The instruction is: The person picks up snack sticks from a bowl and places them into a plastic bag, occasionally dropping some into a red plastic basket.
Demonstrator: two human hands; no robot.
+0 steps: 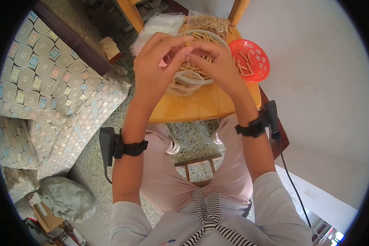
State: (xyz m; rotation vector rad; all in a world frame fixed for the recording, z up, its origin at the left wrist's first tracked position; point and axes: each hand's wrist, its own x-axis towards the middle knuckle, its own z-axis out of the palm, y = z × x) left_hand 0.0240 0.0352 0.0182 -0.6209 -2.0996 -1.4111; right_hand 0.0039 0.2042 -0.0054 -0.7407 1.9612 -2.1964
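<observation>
Two bare hands of yours meet above the far part of a yellow wooden chair (201,110). Your left hand (155,65) comes in from the left, its grip narrow, with thumb and forefinger closed on a small tan piece (187,42). Your right hand (221,67) comes in from the right, its fingertips bunched close beside the same piece; you cannot tell from this view whether that grip presses on it too.

Below your hands is a white bowl (222,39) of short tan sticks (197,72), partly hidden by your fingers. At the near side of the bowl, below your hands, is an open clear plastic bag (186,87) with some tan contents. To the right of the bowl is a red basket (261,61) with holes in its wall and a few loose sticks (244,65) inside. On the far left of the chair lies a stack of clear flat bags (160,27), and just to its right, beyond the bowl, lies a filled clear bag (209,23) of similar sticks.
</observation>
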